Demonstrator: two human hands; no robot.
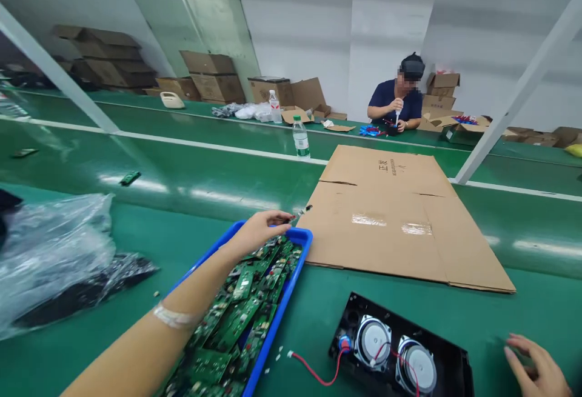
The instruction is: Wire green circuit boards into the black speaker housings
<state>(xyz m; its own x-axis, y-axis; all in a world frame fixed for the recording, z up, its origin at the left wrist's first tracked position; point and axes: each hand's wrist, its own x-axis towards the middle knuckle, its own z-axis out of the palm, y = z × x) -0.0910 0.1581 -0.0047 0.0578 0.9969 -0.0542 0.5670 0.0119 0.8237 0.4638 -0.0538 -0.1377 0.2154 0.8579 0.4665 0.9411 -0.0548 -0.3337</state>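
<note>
Pale walls and stacked cardboard boxes stand behind a long green bench, where a co-worker in a dark cap and navy top bends over small parts, gripping a white tube-like tool. On the near green worktop, the left hand, with a whitish band around its forearm near the wrist, reaches over the far end of a blue plastic tray. Its thumb and fingers pinch a small circuit board, which juts out beyond the fingertips toward a flattened cardboard sheet marked with printed characters and shiny tape. Many green circuit boards lie jumbled in the tray. To the tray's right, a black speaker enclosure lies with two round speakers facing up; a red lead curls out onto the worktop and ends in a white connector. Right of the enclosure, apart from it, the right hand hovers or rests at the picture's edge, fingers loosely curved and released. Clear plastic bagging covers something black at left, and a green-capped bottle stands beyond the tray.
</note>
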